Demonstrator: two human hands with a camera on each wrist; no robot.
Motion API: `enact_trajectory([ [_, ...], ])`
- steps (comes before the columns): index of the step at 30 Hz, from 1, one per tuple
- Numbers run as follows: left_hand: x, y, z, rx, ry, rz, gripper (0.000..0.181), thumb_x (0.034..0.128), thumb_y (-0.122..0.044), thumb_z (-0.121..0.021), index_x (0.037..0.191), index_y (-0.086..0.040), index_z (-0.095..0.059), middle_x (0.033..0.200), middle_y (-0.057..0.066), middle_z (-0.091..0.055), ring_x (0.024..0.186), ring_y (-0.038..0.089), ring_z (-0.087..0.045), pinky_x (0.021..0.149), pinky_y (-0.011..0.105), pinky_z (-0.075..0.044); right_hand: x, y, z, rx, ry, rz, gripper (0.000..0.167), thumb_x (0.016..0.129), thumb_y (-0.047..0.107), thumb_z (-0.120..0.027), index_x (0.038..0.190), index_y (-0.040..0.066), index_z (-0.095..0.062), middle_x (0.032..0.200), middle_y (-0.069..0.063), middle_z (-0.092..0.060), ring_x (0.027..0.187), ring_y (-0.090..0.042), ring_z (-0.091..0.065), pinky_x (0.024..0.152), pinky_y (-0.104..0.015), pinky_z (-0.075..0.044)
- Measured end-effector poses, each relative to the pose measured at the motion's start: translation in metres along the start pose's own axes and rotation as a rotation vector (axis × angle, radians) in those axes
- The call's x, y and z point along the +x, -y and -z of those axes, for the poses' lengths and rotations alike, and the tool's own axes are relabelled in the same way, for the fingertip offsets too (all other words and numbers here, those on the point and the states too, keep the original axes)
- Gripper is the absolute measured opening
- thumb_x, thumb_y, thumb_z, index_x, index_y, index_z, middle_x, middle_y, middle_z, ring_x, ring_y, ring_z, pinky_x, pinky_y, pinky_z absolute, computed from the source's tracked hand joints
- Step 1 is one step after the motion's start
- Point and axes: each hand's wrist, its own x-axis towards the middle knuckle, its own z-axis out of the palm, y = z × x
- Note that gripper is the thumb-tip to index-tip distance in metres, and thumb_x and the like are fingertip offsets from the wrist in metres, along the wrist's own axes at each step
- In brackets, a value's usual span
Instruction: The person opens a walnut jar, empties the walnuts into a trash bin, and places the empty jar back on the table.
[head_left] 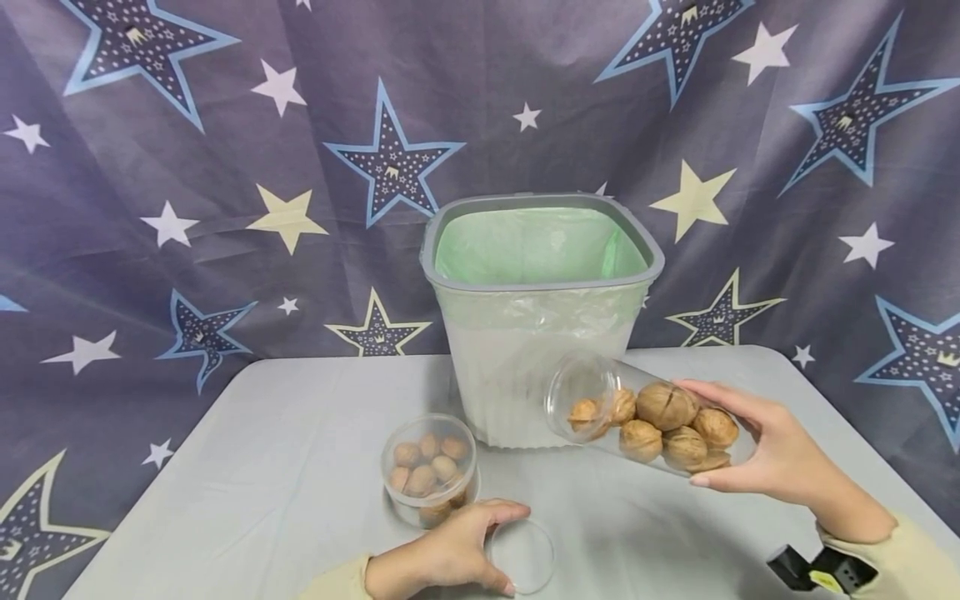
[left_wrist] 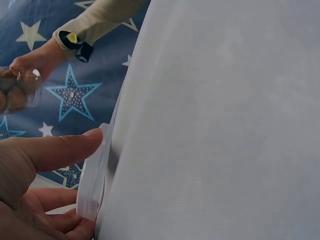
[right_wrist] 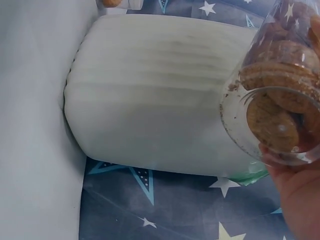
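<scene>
My right hand [head_left: 780, 454] grips the base end of a clear jar [head_left: 626, 375], tilted on its side above the table, its open mouth toward the left. Several walnuts [head_left: 666, 406] lie inside the jar; the right wrist view shows the mouth and walnuts [right_wrist: 272, 122] close up. At the table's front, my left hand [head_left: 461, 546] pinches a round clear lid [head_left: 522, 557] by its edge. In the left wrist view the thumb and fingers of the left hand [left_wrist: 45, 175] hold the lid [left_wrist: 93, 175] at its rim, against the table surface.
A white bin [head_left: 510, 367] with a grey rim and green liner stands at the back of the table [head_left: 300, 467], behind the jar. Left of the bin is a round clear container [head_left: 431, 475] of brown nuts. A star-patterned cloth [head_left: 525, 50] hangs behind.
</scene>
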Motion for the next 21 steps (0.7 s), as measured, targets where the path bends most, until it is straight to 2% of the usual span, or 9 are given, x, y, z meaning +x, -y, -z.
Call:
enact_trajectory([
  [7, 0.000, -0.002, 0.001, 0.017, 0.011, -0.012, 0.078, 0.0613, -0.009, -0.085, 0.131, 0.001, -0.051, 0.136, 0.008, -0.050, 0.126, 0.024, -0.045, 0.103, 0.028, -0.039, 0.003, 0.004, 0.007, -0.052, -0.012, 0.015, 0.094, 0.038, -0.009, -0.089, 0.124, -0.014, -0.051, 0.128, -0.003, -0.059, 0.114, -0.008, -0.055, 0.097, -0.015, -0.039],
  [13, -0.001, -0.010, 0.009, 0.017, 0.035, -0.041, 0.078, 0.0658, -0.012, -0.083, 0.134, 0.003, -0.047, 0.140, 0.011, -0.046, 0.129, 0.024, -0.042, 0.105, 0.030, -0.038, 0.008, 0.015, 0.015, -0.097, 0.013, -0.058, 0.093, 0.041, -0.010, -0.089, 0.126, -0.012, -0.051, 0.130, 0.007, -0.056, 0.116, -0.003, -0.052, 0.098, -0.014, -0.038],
  [14, -0.002, -0.013, 0.012, 0.012, 0.032, -0.052, 0.078, 0.0670, -0.012, -0.082, 0.134, 0.004, -0.046, 0.141, 0.013, -0.045, 0.130, 0.025, -0.041, 0.105, 0.032, -0.037, 0.009, 0.016, 0.017, -0.102, 0.017, -0.073, 0.093, 0.041, -0.010, -0.089, 0.127, -0.011, -0.051, 0.130, 0.010, -0.056, 0.116, -0.002, -0.052, 0.098, -0.014, -0.037],
  [21, -0.008, -0.037, 0.036, 0.009, -0.059, -0.111, 0.077, 0.0714, -0.012, -0.079, 0.137, 0.004, -0.043, 0.142, 0.017, -0.040, 0.129, 0.035, -0.040, 0.108, 0.043, -0.032, 0.019, 0.020, 0.028, -0.134, -0.025, -0.003, 0.098, 0.034, -0.016, -0.086, 0.125, -0.012, -0.052, 0.130, 0.004, -0.057, 0.113, -0.003, -0.054, 0.092, -0.011, -0.041],
])
